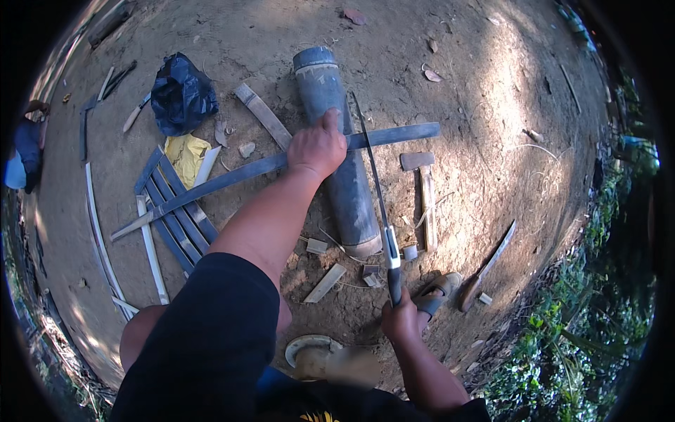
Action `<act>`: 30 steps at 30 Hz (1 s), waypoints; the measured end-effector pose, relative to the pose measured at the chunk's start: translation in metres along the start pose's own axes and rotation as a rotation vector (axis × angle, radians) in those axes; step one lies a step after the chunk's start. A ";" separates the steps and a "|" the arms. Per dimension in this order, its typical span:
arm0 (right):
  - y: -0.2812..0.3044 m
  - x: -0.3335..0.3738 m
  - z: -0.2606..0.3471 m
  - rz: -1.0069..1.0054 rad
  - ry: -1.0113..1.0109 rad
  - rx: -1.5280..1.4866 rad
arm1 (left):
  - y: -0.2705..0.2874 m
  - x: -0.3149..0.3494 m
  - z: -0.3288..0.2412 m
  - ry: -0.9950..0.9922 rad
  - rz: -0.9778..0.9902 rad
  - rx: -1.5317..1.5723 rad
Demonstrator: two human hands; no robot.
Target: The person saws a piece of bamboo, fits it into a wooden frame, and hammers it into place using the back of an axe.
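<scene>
My left hand (316, 150) is closed around a long dark bamboo slat (242, 173), holding it down across a thick bamboo log (355, 204) that lies on the ground. The slat slants from lower left to upper right, its right end sticking out past the log. In my right hand (399, 320) is the dark handle of a handsaw (377, 186). Its long thin blade, pointing away from me, crosses the slat just right of the log and of my left hand. Whether the teeth have cut in cannot be made out.
Left lie several joined slats (176, 232), a black plastic bag (181, 98), a yellow wrapper (187, 157) and a knife (135, 114). Right of the log are a hatchet (427, 204) and a machete (486, 267). Small offcuts (325, 283) lie near my sandalled foot (439, 288). A person (27, 151) is at far left.
</scene>
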State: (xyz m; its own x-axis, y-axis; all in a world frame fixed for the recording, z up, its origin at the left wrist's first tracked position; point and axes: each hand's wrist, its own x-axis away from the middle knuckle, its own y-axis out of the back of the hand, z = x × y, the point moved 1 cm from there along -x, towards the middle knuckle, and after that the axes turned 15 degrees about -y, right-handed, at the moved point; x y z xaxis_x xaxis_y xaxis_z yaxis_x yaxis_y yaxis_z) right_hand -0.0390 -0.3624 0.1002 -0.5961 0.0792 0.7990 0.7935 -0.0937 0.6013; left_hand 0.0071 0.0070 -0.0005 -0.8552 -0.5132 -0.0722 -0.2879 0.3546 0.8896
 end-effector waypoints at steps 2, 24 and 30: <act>-0.016 -0.021 -0.053 -0.149 0.320 0.030 | 0.005 -0.009 -0.004 -0.035 -0.030 -0.031; 0.037 -0.058 0.056 -0.205 0.174 -0.381 | 0.004 0.004 -0.005 -0.066 -0.045 0.033; 0.092 -0.139 0.028 -0.561 0.020 -0.199 | 0.011 0.005 0.018 -0.066 -0.085 0.232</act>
State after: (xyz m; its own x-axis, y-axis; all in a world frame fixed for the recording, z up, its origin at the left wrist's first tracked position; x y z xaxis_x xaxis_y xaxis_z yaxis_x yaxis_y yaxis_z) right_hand 0.1204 -0.3546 0.0441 -0.9214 0.1522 0.3575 0.3193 -0.2275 0.9199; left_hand -0.0080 0.0228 0.0005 -0.8476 -0.4996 -0.1787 -0.4449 0.4857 0.7524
